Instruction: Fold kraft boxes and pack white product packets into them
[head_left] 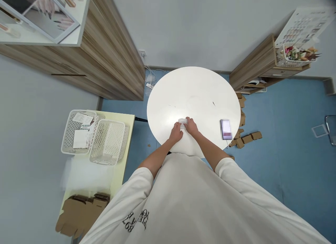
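Left hand and right hand pinch the small whitish item from its left and right sides, neither clearly nearer; its long axis is unclear

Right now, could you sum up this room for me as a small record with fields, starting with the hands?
left hand: fingers on a small pale item
right hand: fingers on the same item, opposite side
item details: too small to tell
round table: white, under both hands
on its right: blurred phone-like object
side table: pale yellow, bearing white baskets and brown cardboard
floor: blue
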